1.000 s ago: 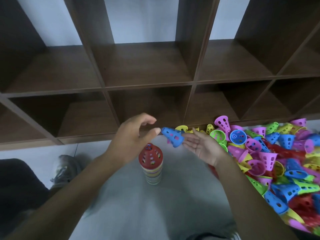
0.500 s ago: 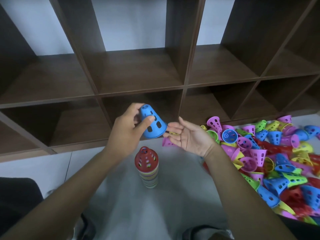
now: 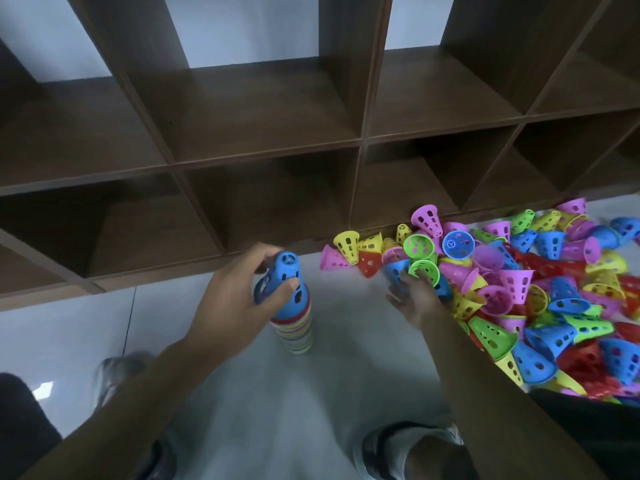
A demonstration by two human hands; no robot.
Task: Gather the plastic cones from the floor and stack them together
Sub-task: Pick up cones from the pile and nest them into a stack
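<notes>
The blue cone [image 3: 284,287] sits point-up on top of the stack [image 3: 294,327], which stands upright on the floor [image 3: 329,386] in front of the person's knees. The left hand [image 3: 235,299] grips this cone, the thumb pressed against its near side and the other fingers [image 3: 265,254] curled round the far side near the tip. The grip from both sides probably serves to keep the cone square over the one beneath while it is seated, so the column does not lean. Whether the cone is fully pushed home cannot be told; its rim appears to lie just above the red rim below.

To the right of those fingers, well apart from the stack, the right hand [image 3: 414,299] reaches palm-down into the near edge of the pile of loose cones [image 3: 519,289]. Its fingertips are among a green cone [image 3: 424,270] and a blue one beside it; motion blur hides whether they have closed on anything, so the hold cannot be told. The reach looks like preparation for the next pick while the left hand finishes placing.

Beyond both hands stands a dark wooden shelf unit [image 3: 263,140] with open compartments. The pile lies against its base.

No brand, label or readable writing shows on the cones, the shelf or the floor.
</notes>
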